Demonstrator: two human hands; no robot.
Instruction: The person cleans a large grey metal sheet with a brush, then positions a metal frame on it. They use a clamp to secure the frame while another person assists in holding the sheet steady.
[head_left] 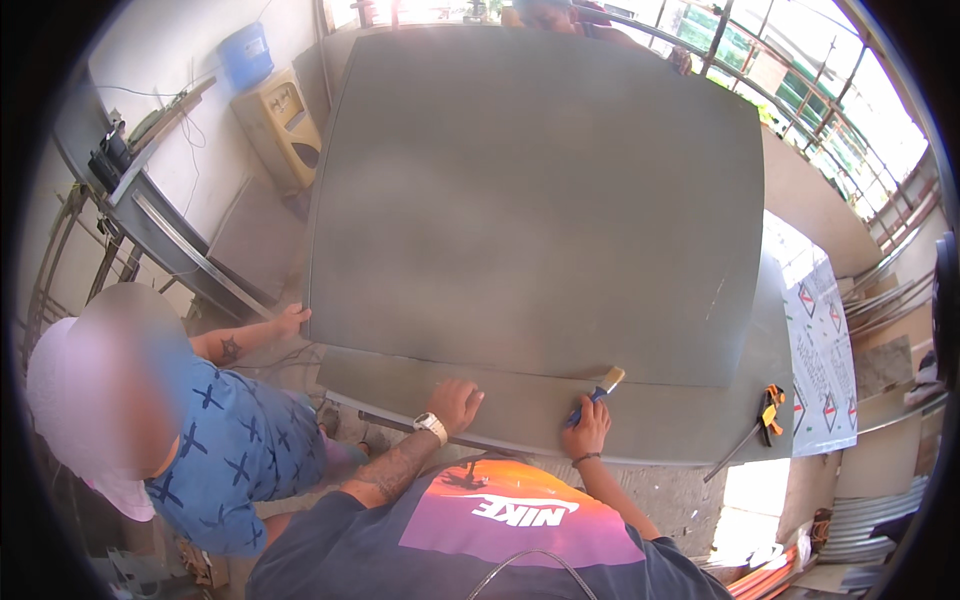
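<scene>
My right hand [588, 430] is closed around the blue handle of a paintbrush [610, 380], its pale bristles pointing up and right. The brush is at the near edge of a large flat grey sheet [540, 220]. Under that sheet lies a second grey sheet [520, 408], which shows as a strip along the front and at the right. On this strip rests my left hand [457, 404], fingers loosely extended and holding nothing I can see. A white watch is on my left wrist.
A co-worker in a blue shirt [225, 440] stands at left, one hand [292, 320] at the upper sheet's corner. Another person's hand [682, 62] is at its far right corner. An orange-black bar clamp [770, 415] sits at right by printed film [820, 350]. A water dispenser [275, 120] stands far left.
</scene>
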